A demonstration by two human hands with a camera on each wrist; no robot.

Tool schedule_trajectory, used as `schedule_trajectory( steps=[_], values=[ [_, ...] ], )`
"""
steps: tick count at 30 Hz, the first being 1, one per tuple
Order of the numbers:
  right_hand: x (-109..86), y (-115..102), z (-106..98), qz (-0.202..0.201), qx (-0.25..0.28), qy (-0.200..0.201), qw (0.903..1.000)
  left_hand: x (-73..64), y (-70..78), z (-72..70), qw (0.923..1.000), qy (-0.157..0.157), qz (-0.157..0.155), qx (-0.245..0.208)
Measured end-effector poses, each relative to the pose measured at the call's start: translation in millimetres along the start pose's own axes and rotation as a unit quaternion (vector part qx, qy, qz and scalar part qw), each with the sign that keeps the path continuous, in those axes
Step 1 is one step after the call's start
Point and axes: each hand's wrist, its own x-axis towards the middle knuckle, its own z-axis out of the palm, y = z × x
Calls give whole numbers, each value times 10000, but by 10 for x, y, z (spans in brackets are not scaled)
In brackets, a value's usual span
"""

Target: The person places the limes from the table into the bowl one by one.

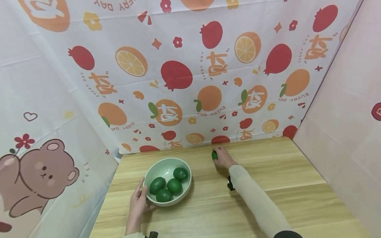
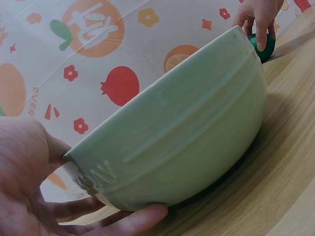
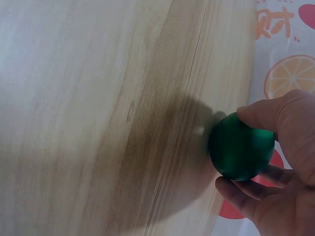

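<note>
A pale green bowl (image 1: 166,204) stands on the wooden table with several dark green limes (image 1: 174,186) inside. My left hand (image 1: 139,200) holds the bowl by its left side. In the left wrist view, the thumb is at the rim and the fingers (image 2: 140,220) reach beneath the bowl's curved wall. Toward the table's back edge, my right hand (image 1: 223,158) pinches another lime (image 3: 242,146) between thumb and fingertips. That lime is close over the wood, to the right of and beyond the bowl.
A white cloth (image 1: 196,49) printed with fruit hangs right behind the table's back edge. Pale cloths hang at both sides, the left one (image 1: 44,165) showing a bear. The wooden tabletop (image 1: 205,211) extends in front of the bowl and to the right.
</note>
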Motion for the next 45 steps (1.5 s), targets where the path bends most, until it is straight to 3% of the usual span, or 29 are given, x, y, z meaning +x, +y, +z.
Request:
schedule_trajectory(
  steps=[12, 23, 45],
  values=[
    [19, 62, -4, 182, -51, -75, 9998, 7, 6, -3, 10000, -39, -41, -5],
    [48, 20, -146, 39, -70, 169, 9998, 0, 26, 0, 9999, -117, 64, -2],
    [80, -410, -523, -764, 93, 872, 9932, 19, -2, -13, 10000, -68, 11, 22]
  ],
)
